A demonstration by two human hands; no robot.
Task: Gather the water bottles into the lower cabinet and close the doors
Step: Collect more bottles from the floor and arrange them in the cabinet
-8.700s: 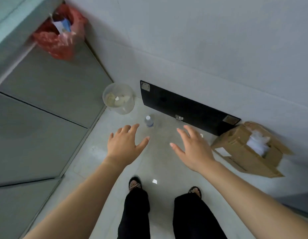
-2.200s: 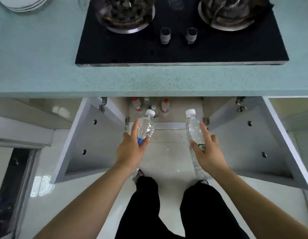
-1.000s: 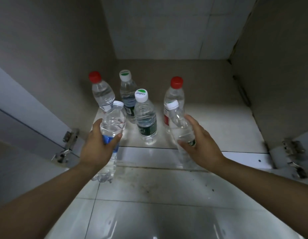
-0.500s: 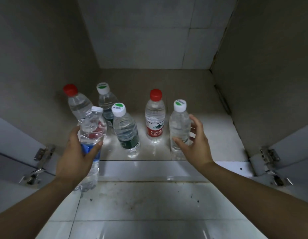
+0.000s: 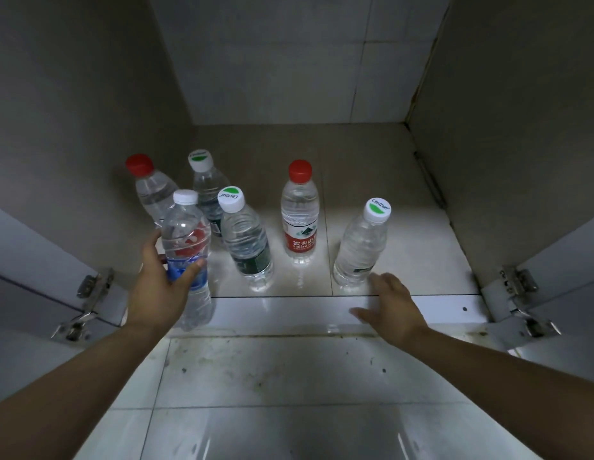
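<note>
Currently | left hand clamped on blue-label bottle at cabinet floor front-left | right hand spread, empty, near green-cap bottle | five bottles stood inside | we advised: set upright, clear of neighbours.

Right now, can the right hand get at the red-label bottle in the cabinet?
Probably yes. The right hand is open and empty at the cabinet sill. The red-label bottle stands upright just behind and left of it, with open floor in between; only the green-dot-cap bottle stands close by, to the right.
</note>
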